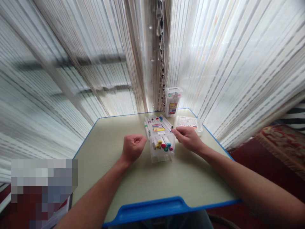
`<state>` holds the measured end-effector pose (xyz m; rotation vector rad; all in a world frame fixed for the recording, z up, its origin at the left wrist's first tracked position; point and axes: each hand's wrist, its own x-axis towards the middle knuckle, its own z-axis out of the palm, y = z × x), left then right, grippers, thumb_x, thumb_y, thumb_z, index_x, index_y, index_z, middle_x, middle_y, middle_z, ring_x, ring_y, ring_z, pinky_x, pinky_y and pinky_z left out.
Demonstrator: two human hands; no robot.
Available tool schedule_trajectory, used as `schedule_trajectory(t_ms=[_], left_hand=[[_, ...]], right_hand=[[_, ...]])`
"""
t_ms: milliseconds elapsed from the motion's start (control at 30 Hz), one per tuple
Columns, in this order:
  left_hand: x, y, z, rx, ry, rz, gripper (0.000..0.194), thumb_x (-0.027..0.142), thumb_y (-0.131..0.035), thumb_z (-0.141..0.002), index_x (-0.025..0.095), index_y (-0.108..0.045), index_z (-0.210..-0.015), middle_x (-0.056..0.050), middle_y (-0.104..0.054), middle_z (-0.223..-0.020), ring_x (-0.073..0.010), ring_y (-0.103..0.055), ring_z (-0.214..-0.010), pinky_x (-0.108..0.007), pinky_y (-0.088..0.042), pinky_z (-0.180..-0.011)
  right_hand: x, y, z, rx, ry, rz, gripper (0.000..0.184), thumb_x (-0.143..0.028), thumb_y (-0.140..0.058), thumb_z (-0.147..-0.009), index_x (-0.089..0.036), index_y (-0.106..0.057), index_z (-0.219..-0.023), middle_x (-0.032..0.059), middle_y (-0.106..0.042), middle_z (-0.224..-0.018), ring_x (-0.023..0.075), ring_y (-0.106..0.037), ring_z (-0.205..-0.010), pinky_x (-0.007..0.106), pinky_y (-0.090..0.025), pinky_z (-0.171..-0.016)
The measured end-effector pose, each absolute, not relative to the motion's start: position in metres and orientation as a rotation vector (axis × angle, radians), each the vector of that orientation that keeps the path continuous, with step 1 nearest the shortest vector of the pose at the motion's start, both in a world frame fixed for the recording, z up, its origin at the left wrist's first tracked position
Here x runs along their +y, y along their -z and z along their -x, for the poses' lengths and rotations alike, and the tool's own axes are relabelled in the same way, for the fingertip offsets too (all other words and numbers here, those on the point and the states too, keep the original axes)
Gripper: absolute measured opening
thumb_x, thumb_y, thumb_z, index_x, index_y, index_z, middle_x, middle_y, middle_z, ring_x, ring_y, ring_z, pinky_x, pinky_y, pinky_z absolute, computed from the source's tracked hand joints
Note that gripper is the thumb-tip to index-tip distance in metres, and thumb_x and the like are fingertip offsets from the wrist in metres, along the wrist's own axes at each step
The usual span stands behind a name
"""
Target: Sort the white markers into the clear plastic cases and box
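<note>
A clear plastic box of markers (161, 147) lies on its side in the middle of the table (133, 187), its coloured caps facing me. My left hand (132, 148) rests on the table just left of the box, curled into a fist with nothing visible in it. My right hand (187, 137) sits to the right of the box, fingertips pinched on a marker (169, 126) lying beside it. Several loose white markers (152, 122) lie behind the box.
A second clear marker box (173, 101) stands upright at the table's far edge. A flat clear lid (188, 123) lies behind my right hand. String curtains (95, 63) hang close behind the table. A blue handle edge (152, 208) runs along the near side.
</note>
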<state>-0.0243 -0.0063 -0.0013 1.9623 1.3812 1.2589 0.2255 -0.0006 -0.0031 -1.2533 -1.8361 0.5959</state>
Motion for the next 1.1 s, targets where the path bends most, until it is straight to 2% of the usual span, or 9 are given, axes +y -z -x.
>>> schedule_trajectory(t_ms=[200,367,433,533,567,667,833,967,1100], left_hand=[[-0.007,0.001,0.025,1.376,-1.253,-1.974,0.044,0.029,-0.051,-0.078,0.022,-0.02,-0.049,0.004,-0.016,-0.05,-0.0066,-0.018,-0.047,-0.025,-0.014,-0.047],[-0.008,0.001,0.023,1.366,-1.236,-1.992,0.045,0.03,-0.051,-0.08,0.021,-0.019,-0.049,0.004,-0.017,-0.051,-0.0067,-0.018,-0.049,-0.025,-0.015,-0.048],[-0.008,0.0,0.023,1.362,-1.227,-2.0,0.046,0.031,-0.051,-0.081,0.021,-0.02,-0.05,0.005,-0.018,-0.052,-0.0069,-0.019,-0.05,-0.024,-0.016,-0.049],[-0.009,0.0,0.021,1.349,-1.202,-2.016,0.045,0.031,-0.053,-0.081,0.02,-0.023,-0.05,0.005,-0.021,-0.052,-0.0074,-0.022,-0.051,-0.024,-0.018,-0.05],[-0.009,0.0,0.021,1.343,-1.192,-2.018,0.044,0.032,-0.053,-0.082,0.02,-0.026,-0.05,0.005,-0.023,-0.051,-0.0076,-0.024,-0.052,-0.023,-0.02,-0.051],[-0.01,-0.001,0.021,1.333,-1.168,-2.011,0.035,0.034,-0.054,-0.085,0.018,-0.042,-0.056,0.005,-0.035,-0.053,-0.0086,-0.033,-0.053,-0.022,-0.026,-0.052],[-0.01,0.0,0.022,1.294,-1.198,-1.914,0.022,0.036,-0.051,-0.092,0.017,-0.057,-0.085,0.006,-0.045,-0.061,-0.0096,-0.039,-0.054,-0.021,-0.03,-0.053],[-0.01,0.0,0.021,1.275,-1.192,-1.899,0.027,0.03,-0.052,-0.091,0.014,-0.061,-0.111,0.007,-0.047,-0.062,-0.0099,-0.041,-0.053,-0.021,-0.031,-0.053],[-0.011,-0.002,0.02,1.239,-1.147,-1.907,0.037,0.029,-0.051,-0.092,0.014,-0.064,-0.123,0.006,-0.05,-0.063,-0.009,-0.042,-0.054,-0.02,-0.032,-0.053]], right_hand=[[-0.001,0.003,-0.225,-1.836,-0.609,1.246,0.05,-0.047,-0.049,-0.092,-0.02,-0.042,-0.051,-0.003,-0.041,-0.045,0.0091,-0.035,-0.045,0.025,-0.028,-0.048],[-0.001,0.005,-0.226,-1.838,-0.582,1.243,0.048,-0.046,-0.051,-0.093,-0.019,-0.048,-0.052,-0.0011,-0.048,-0.046,0.0103,-0.042,-0.046,0.025,-0.033,-0.049],[-0.001,0.005,-0.226,-1.829,-0.551,1.244,0.038,-0.042,-0.055,-0.091,-0.018,-0.056,-0.061,0.0009,-0.057,-0.055,0.0111,-0.048,-0.049,0.025,-0.036,-0.05],[-0.001,0.003,-0.226,-1.822,-0.504,1.241,0.017,-0.032,-0.062,-0.085,-0.016,-0.064,-0.088,0.0046,-0.069,-0.077,0.0107,-0.052,-0.052,0.025,-0.041,-0.052],[-0.001,0.003,-0.227,-1.826,-0.485,1.236,0.019,-0.028,-0.064,-0.083,-0.016,-0.065,-0.097,0.0056,-0.07,-0.085,0.0103,-0.053,-0.052,0.026,-0.043,-0.052],[-0.002,0.002,-0.228,-1.889,-0.388,1.207,0.041,-0.018,-0.065,-0.078,-0.016,-0.062,-0.119,0.0086,-0.068,-0.102,0.0099,-0.053,-0.056,0.027,-0.047,-0.056],[-0.004,0.005,-0.227,-2.027,-0.297,1.128,0.067,-0.011,-0.067,-0.076,-0.018,-0.051,-0.14,0.0138,-0.059,-0.122,0.011,-0.055,-0.066,0.028,-0.052,-0.058],[-0.005,0.01,-0.223,-2.081,-0.275,1.073,0.074,-0.013,-0.07,-0.077,-0.025,-0.047,-0.146,0.0146,-0.053,-0.135,0.0125,-0.057,-0.07,0.029,-0.055,-0.058],[-0.006,0.01,-0.217,-2.104,-0.217,1.055,0.067,-0.017,-0.072,-0.081,-0.026,-0.051,-0.144,0.0158,-0.054,-0.137,0.0217,-0.065,-0.09,0.034,-0.06,-0.068]])
